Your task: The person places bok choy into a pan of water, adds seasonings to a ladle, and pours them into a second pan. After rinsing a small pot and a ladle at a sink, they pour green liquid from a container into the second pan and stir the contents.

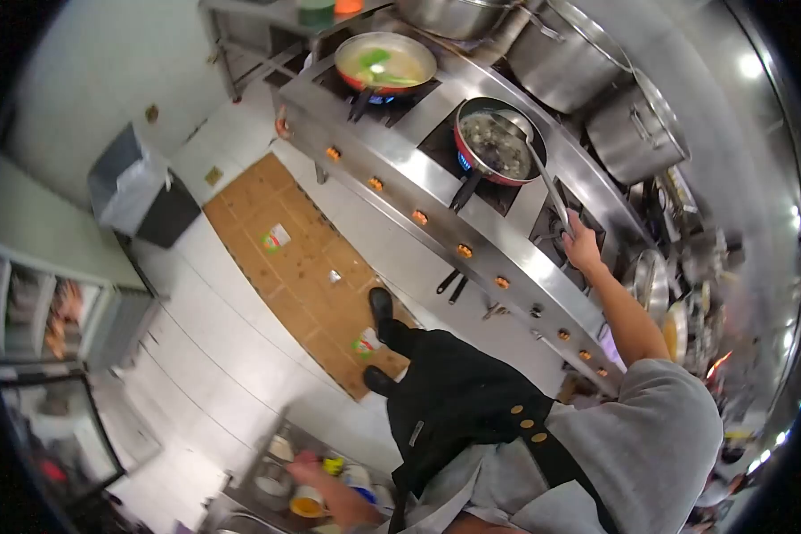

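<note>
My right hand [580,242] is closed round the end of a long-handled metal ladle [552,189]. The ladle's bowl rests in a red frying pan [508,166], where clear liquid bubbles over a lit burner. On my other side, my left hand [306,468] reaches over a counter of small containers. It is close to a white container [280,448] and a yellow one [307,502]. Motion smears its fingers, so I cannot make out whether they hold anything.
A second red pan [385,60] with pale liquid and something green sits over a flame. Large steel pots [565,58] line the stove's back. Cardboard [285,258] covers the floor by my boots. A lined bin [142,191] and an open-fronted cabinet [58,311] stand across the aisle.
</note>
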